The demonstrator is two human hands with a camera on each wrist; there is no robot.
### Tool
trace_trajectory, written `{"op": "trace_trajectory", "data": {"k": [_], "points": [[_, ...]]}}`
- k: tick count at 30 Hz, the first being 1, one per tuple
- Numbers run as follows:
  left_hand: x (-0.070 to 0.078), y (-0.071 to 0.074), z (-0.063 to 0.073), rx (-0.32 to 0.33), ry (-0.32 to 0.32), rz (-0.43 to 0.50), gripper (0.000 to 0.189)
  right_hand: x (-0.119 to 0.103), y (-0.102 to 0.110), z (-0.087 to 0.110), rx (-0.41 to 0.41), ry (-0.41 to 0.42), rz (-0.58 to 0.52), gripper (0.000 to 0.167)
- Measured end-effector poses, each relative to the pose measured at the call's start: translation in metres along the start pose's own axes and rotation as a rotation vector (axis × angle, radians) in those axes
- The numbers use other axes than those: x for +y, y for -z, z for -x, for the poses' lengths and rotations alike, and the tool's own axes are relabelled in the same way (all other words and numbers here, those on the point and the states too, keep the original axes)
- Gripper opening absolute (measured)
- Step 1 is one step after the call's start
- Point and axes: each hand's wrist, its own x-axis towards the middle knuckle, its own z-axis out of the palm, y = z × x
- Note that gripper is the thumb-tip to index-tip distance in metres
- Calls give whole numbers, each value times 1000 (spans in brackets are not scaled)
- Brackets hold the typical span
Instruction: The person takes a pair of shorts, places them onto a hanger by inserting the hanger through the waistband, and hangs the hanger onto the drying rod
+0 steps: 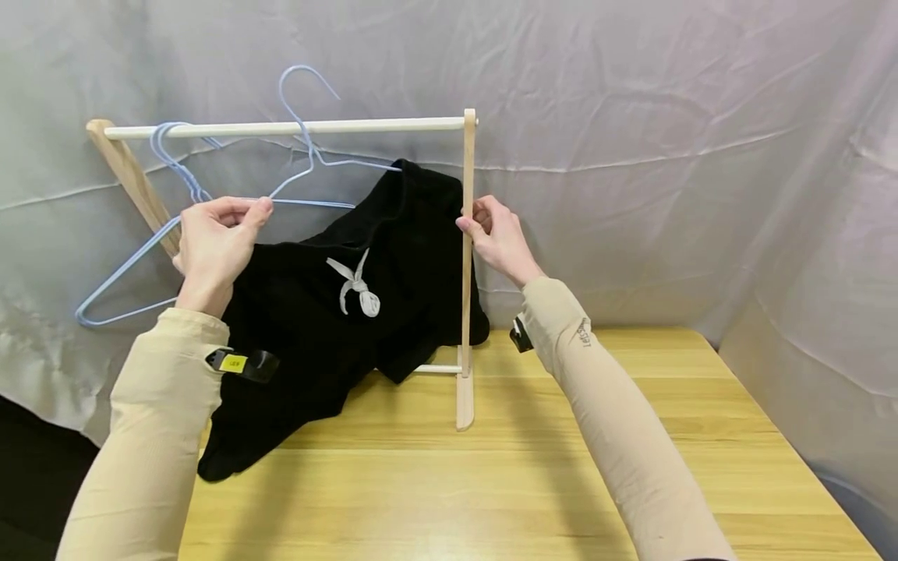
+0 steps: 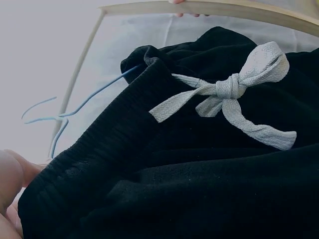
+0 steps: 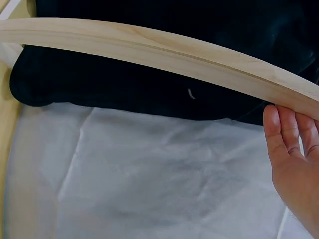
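Black shorts (image 1: 302, 312) with an elastic waistband and a white drawstring bow (image 2: 229, 89) hang slanted from a light-blue wire hanger (image 1: 311, 156). One hanger arm runs into the waistband's right end; the other slopes down to my left hand (image 1: 219, 241). That hand pinches the waistband's left end between thumb and fingers, partly hidden by the cloth in the left wrist view. My right hand (image 1: 500, 238) grips the right wooden post (image 1: 468, 249) of a small clothes rack, thumb in front. The hanger's hook rises above the rack's white rail (image 1: 386, 125).
More blue wire hangers (image 1: 126, 269) hang at the rail's left end, near the left wooden post (image 1: 136, 175). The rack stands on a wood-grain table (image 1: 435, 483), with a grey cloth backdrop (image 1: 631, 156) close behind it.
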Motion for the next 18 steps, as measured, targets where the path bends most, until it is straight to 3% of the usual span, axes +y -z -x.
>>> {"op": "trace_trajectory", "data": {"k": [9,18], "points": [[-5,-16,3,-30,-22,-47,19,2,-1,-1,5,11,3,26],[-13,-26,9,-51,-37,-7,27,3,1,-1,1,10,3,26]]}}
